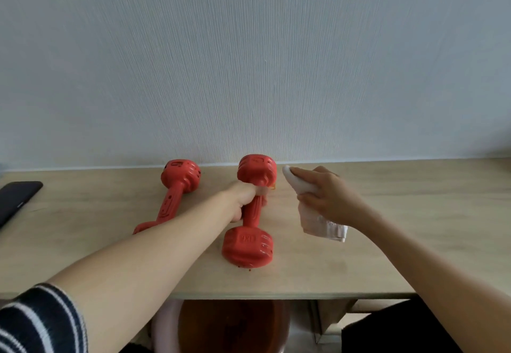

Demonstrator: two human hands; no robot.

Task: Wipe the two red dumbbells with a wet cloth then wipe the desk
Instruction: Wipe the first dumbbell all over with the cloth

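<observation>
Left hand wrapped round handle of right dumbbell, pinning it on bench. Right hand clutching white cloth, hovering just beside far head. Second dumbbell lies left, untouched. Best play: keep grip firm, sweep cloth over far head, roll dumbbell to reach underside, then shift grip to clean handle.

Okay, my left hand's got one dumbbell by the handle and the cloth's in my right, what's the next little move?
Probably bring the cloth in your right hand left onto the far head of the held dumbbell; your left hand steadies its handle, and the cloth sits just beside it, not yet touching.
</observation>
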